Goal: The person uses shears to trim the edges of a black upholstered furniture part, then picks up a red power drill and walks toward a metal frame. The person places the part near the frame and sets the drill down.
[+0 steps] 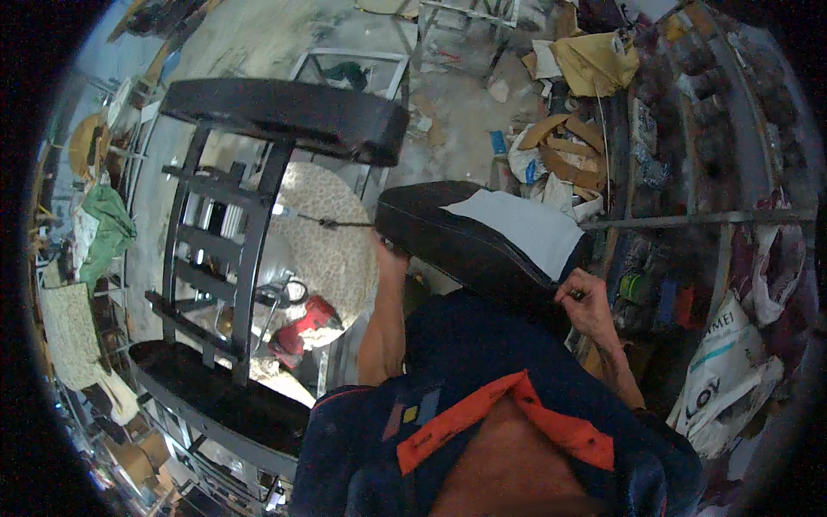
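Note:
A black upholstered cushion (465, 228) with pale stitching is tilted in front of my body. A light grey cloth piece (525, 228) covers part of its upper face. My left hand (392, 246) grips the cushion's left end from below, its fingertips partly hidden by it. At the right corner, my right hand (586, 300) is closed in a pinch against the edge of the cover, by the grey cloth's lower tip. To the left stands a black slatted frame (250, 276) with a black padded arm (284, 112) at the far end and another long dark piece (215, 383) at the near end.
Beyond the frame is a round table with a leopard-patterned top (332, 194), holding a red object (306, 327). Shelving (719, 215) packed with goods lines the right side. Cardboard scraps (564, 151) and a yellowish sack (599, 65) lie on the far floor. Green cloth (108, 228) hangs at left.

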The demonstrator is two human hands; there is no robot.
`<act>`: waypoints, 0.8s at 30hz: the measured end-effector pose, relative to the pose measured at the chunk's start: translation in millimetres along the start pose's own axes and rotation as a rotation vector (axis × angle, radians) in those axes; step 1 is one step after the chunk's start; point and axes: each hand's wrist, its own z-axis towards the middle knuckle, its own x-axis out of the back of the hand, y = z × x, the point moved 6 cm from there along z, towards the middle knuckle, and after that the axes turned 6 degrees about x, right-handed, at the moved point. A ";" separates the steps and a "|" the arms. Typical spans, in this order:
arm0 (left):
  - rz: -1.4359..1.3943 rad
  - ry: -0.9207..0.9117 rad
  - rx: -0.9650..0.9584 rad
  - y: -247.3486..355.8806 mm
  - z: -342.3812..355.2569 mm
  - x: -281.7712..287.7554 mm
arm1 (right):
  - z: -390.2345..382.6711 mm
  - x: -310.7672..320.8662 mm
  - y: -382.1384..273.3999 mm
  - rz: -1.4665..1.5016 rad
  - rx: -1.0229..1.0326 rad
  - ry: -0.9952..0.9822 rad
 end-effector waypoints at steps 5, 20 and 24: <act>0.042 -0.111 0.234 -130.2 31.2 8.9 | 68.0 24.7 37.0 0.073 -0.042 -0.048; 0.375 0.026 0.361 -265.5 132.5 -298.1 | 318.6 129.6 86.6 0.055 -0.018 0.130; 0.429 -0.012 0.378 -273.0 159.0 -352.0 | 351.8 161.9 65.5 0.013 0.097 0.196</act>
